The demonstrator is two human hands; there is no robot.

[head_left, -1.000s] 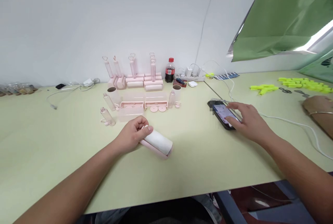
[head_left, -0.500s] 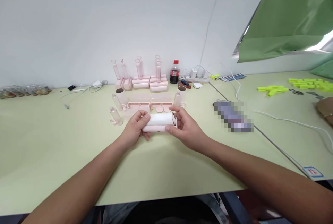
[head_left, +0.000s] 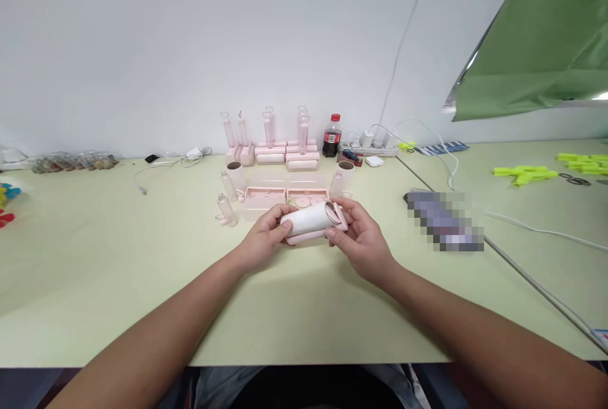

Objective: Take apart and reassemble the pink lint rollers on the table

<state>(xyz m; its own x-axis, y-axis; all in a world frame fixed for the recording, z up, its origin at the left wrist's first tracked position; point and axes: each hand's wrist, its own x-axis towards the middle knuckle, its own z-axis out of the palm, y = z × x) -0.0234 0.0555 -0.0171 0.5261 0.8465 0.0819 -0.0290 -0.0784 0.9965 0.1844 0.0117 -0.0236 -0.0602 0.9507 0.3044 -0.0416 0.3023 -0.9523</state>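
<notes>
Between my two hands is a lint roller [head_left: 308,220], a white paper roll lying in a pink holder, its right end tilted up. My left hand [head_left: 266,239] is closed around the left end, thumb on the white roll. My right hand [head_left: 360,237] grips the right end, where a pink end piece stands at an angle beside the roll's open core. Just behind are two open pink cases [head_left: 266,192], the right one with pink discs [head_left: 303,202] in it. Clear pink handles [head_left: 227,209] and white rolls [head_left: 234,175] stand around these cases.
Several pink lint rollers with upright handles [head_left: 303,157] line the wall. Beside them stand a cola bottle [head_left: 332,135] and a power strip [head_left: 380,148]. A blurred-out phone-like object [head_left: 441,222] and yellow-green parts [head_left: 525,173] lie to the right. Small jars [head_left: 76,161] are at far left.
The lint roller's right end has tipped upward, and its pink end piece now leans outward from the roll. Both hands keep their hold. The whole view has shifted slightly left.
</notes>
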